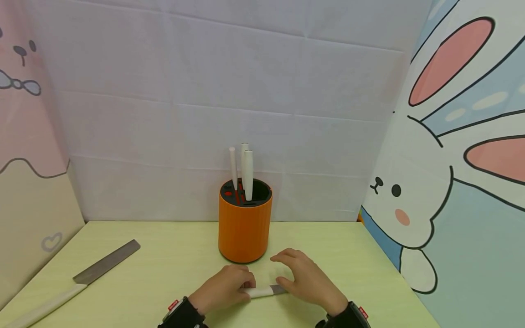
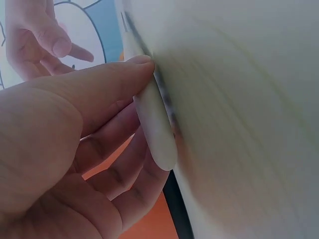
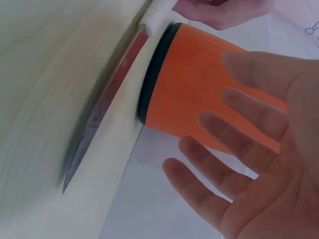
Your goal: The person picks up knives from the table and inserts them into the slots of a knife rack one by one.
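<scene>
A small knife [image 1: 262, 292] with a white handle and a pointed blade [image 3: 102, 107] lies low over the table in front of the knife block. My left hand [image 1: 227, 287] pinches its handle [image 2: 158, 127] between thumb and fingers. Around the blade end hovers my right hand [image 1: 305, 280], fingers spread and loosely bent, holding nothing. In the head view part of the blade is hidden behind the right thumb. Just beyond both hands stands the orange round knife block [image 1: 244, 232], its black top slotted and holding several white-handled pieces [image 1: 248, 175].
On the table's left lies a long, broad-bladed knife [image 1: 108, 264] with a square end and a white handle. A white cloth wall [image 1: 184, 136] rises behind the table [image 1: 172, 246], and a rabbit-printed sheet [image 1: 471, 255] hangs along the right side.
</scene>
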A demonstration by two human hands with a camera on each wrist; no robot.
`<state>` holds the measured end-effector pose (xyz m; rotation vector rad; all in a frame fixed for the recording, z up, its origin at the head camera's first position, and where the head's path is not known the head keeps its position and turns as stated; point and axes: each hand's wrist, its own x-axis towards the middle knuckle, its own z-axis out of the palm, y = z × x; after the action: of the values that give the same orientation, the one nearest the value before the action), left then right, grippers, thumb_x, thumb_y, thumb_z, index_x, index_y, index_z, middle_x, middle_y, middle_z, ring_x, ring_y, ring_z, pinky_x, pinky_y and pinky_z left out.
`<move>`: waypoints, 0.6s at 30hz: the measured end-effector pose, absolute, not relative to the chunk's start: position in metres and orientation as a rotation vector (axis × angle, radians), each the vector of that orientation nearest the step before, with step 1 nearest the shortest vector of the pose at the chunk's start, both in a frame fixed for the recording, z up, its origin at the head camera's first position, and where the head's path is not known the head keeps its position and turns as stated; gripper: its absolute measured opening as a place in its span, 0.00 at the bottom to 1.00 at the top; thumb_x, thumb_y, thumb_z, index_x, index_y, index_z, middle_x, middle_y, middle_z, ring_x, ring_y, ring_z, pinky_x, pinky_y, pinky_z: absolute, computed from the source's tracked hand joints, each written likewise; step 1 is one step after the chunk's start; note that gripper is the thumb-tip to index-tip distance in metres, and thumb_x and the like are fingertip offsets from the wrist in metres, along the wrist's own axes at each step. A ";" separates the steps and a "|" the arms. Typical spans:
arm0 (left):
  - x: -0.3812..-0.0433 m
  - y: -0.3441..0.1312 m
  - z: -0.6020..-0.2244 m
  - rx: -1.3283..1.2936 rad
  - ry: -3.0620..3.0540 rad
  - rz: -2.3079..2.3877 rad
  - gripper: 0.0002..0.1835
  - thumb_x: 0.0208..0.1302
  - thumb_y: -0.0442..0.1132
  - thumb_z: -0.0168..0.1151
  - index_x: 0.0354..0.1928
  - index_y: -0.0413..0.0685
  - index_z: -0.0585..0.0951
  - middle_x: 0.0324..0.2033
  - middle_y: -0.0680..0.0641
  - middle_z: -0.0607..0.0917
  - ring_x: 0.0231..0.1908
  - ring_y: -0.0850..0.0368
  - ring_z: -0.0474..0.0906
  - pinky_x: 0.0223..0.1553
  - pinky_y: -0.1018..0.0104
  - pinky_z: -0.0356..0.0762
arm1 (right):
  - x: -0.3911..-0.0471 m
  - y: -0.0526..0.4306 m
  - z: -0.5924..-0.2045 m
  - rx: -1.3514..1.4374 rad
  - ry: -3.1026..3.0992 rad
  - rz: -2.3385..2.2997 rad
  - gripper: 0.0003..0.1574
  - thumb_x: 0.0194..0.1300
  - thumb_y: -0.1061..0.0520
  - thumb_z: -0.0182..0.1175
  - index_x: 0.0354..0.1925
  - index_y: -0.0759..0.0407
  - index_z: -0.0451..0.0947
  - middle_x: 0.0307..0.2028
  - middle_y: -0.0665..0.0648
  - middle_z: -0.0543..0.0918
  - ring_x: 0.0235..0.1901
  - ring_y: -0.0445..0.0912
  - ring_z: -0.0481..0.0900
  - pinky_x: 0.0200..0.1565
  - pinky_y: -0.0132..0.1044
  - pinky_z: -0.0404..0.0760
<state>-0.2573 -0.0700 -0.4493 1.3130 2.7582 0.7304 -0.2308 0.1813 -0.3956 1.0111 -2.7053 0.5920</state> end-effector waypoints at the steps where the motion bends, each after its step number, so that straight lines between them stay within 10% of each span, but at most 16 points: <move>1: -0.257 -0.069 -0.449 1.309 2.759 0.723 0.09 0.53 0.41 0.73 0.34 0.60 0.82 0.28 0.63 0.75 0.27 0.70 0.68 0.30 0.76 0.71 | -0.231 0.181 -0.395 1.012 -2.706 0.591 0.25 0.60 0.54 0.66 0.57 0.52 0.75 0.51 0.48 0.76 0.51 0.43 0.73 0.53 0.45 0.76; 18: -0.253 -0.067 -0.445 1.231 2.774 0.733 0.09 0.53 0.42 0.73 0.35 0.58 0.83 0.28 0.63 0.75 0.27 0.69 0.68 0.31 0.76 0.71 | -0.230 0.182 -0.398 1.011 -2.710 0.565 0.25 0.61 0.53 0.66 0.57 0.49 0.75 0.51 0.47 0.75 0.51 0.43 0.73 0.53 0.44 0.76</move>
<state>-0.2527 -0.0674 -0.4451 1.2315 2.7743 0.7333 -0.2303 0.1822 -0.3977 1.0105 -2.7097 0.5654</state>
